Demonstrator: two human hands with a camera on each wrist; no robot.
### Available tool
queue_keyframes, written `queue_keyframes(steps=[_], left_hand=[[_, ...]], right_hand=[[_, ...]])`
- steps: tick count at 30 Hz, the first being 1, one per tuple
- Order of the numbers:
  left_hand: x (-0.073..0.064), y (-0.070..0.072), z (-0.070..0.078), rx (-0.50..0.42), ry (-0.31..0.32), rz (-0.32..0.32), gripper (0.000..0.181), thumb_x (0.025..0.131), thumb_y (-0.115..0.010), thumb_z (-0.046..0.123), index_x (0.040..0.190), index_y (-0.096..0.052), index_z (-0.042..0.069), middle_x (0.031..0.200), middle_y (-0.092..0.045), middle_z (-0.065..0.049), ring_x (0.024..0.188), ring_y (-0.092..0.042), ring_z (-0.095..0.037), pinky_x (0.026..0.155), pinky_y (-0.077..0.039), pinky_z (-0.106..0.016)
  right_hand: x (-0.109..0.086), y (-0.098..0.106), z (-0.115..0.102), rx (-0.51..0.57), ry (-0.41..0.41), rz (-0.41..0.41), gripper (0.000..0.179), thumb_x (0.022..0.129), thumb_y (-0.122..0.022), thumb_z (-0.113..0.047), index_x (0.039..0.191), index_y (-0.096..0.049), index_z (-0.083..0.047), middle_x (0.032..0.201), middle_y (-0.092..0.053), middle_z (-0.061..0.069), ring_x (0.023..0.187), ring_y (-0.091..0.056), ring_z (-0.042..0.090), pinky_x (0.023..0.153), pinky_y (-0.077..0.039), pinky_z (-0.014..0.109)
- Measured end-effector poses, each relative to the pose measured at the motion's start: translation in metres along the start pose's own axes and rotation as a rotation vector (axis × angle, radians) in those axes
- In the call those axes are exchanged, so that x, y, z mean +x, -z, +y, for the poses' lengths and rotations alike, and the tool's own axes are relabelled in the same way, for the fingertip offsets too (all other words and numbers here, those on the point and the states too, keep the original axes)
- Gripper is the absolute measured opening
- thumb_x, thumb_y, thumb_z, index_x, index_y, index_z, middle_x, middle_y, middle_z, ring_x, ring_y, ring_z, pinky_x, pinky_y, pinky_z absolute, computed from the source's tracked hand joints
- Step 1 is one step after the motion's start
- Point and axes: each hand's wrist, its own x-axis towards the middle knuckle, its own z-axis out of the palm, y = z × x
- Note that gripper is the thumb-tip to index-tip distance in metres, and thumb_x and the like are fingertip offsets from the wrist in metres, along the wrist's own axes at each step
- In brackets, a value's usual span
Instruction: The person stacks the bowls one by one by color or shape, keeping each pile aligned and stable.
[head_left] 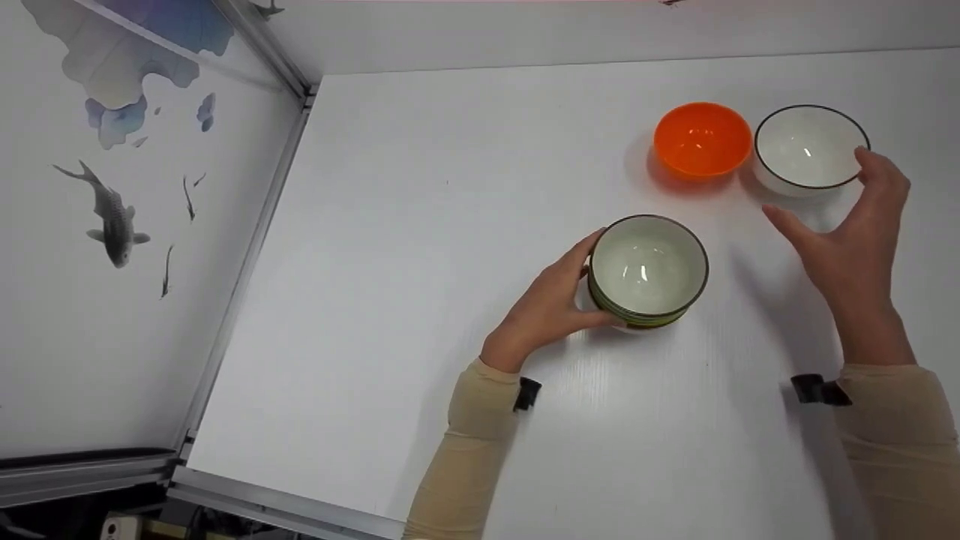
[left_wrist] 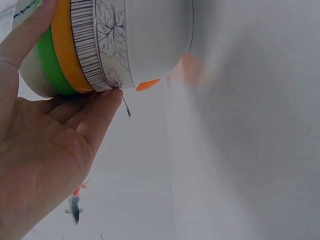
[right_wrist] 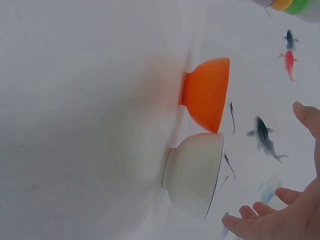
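My left hand (head_left: 551, 304) grips a stack of nested bowls (head_left: 649, 266) from its left side, thumb and fingers spread around it. The top bowl is white inside with a dark rim. In the left wrist view, green and orange bands show above a white bowl (left_wrist: 112, 45) with a black leaf pattern at the bottom of the stack. My right hand (head_left: 855, 232) holds nothing, its thumb and fingers wide apart. Its fingertips overlap the rim of a separate white bowl (head_left: 806, 150) in the head view; the right wrist view shows them apart from that bowl (right_wrist: 195, 172).
An orange bowl (head_left: 701, 142) stands upright just left of the separate white bowl, their rims close together. Both are on the white table (head_left: 420, 225) near its back wall. A side panel (head_left: 150, 315) with painted fish rises along the left edge.
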Motion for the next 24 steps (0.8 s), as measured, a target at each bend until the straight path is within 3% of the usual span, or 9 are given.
queue_keyframes(steps=[24], left_hand=[[-0.002,0.000,0.000,-0.013,0.002,0.003,0.107,0.076,-0.088,0.023,0.159,-0.021,0.011,0.161,-0.034,-0.003,0.148,-0.034,-0.010,0.115,-0.036,-0.016]], right_hand=[[0.028,-0.003,0.018,-0.059,-0.231,-0.113,0.111,0.087,-0.072,-0.041,0.160,0.009,-0.022,0.169,0.008,0.000,0.157,0.002,0.019,0.128,-0.004,0.033]])
